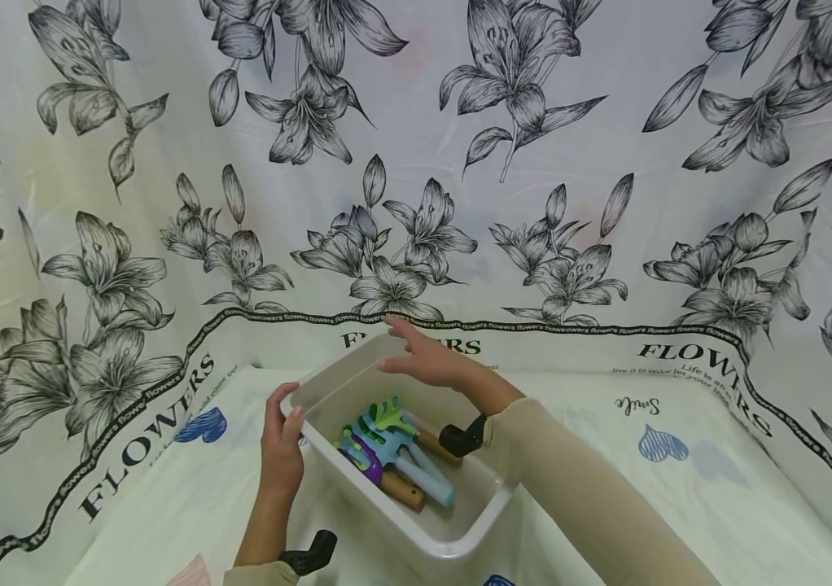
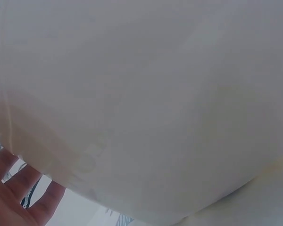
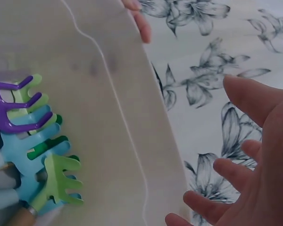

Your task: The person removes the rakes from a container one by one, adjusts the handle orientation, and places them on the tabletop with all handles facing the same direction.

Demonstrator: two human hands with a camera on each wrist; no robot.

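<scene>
A white plastic bin point(image 1: 448, 544) is held up tilted over the cloth-covered surface. My left hand point(image 1: 284, 439) grips its left rim, with the thumb over the edge; in the left wrist view, fingers point(image 2: 23, 181) lie along the bin's outer wall point(image 2: 146, 117). Above the far end of the bin is my right hand point(image 1: 434, 362), its fingers spread and holding nothing. Several hand rakes lie in a pile inside: a purple one point(image 3: 2, 110), a light green one point(image 3: 59, 176) and light blue ones point(image 3: 23, 153). Their wooden and pale blue handles point toward the near end.
A white cloth point(image 1: 592, 480) with blue hearts covers the surface under the bin. Behind it hangs a curtain point(image 1: 416, 163) with black lily prints, which also comes round both sides. Each wrist carries a black mount point(image 1: 462, 437).
</scene>
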